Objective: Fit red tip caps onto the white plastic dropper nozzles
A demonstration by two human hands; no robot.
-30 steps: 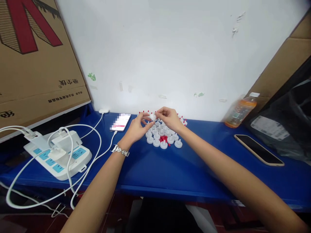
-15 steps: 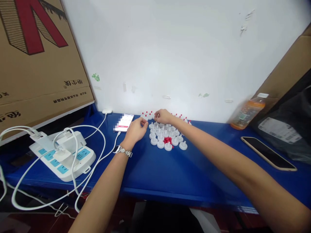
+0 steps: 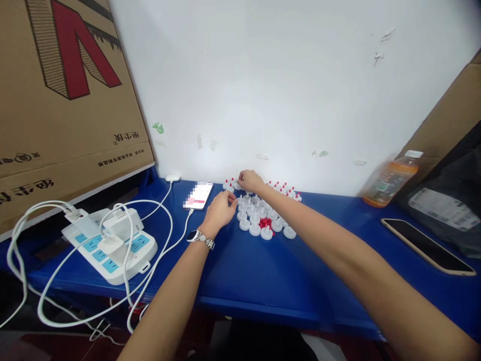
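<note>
A cluster of small white round pieces (image 3: pixel 259 220) with stubby stems lies on the blue table (image 3: pixel 263 265), with a few tiny red bits (image 3: pixel 266 222) among them. Behind, by the wall, stands a row of white pieces with red tips (image 3: pixel 285 189). My left hand (image 3: pixel 221 209) rests curled at the cluster's left edge, fingertips touching the white pieces. My right hand (image 3: pixel 250 180) reaches to the left end of the back row, fingers pinched at a red-tipped piece; whether it grips it is unclear.
A lit phone (image 3: pixel 198 195) on a white cable lies left of the pieces. A white power strip (image 3: pixel 112 245) with chargers and looped cables sits far left below a cardboard box (image 3: pixel 63 100). An orange drink bottle (image 3: pixel 391 179), a dark phone (image 3: pixel 426 245) and a black bag (image 3: pixel 447 205) are right.
The hands, held together over the cluster with a white piece a second ago, have parted. My right hand went to the back row; my left sank to the cluster's left edge. The view shifted left.
</note>
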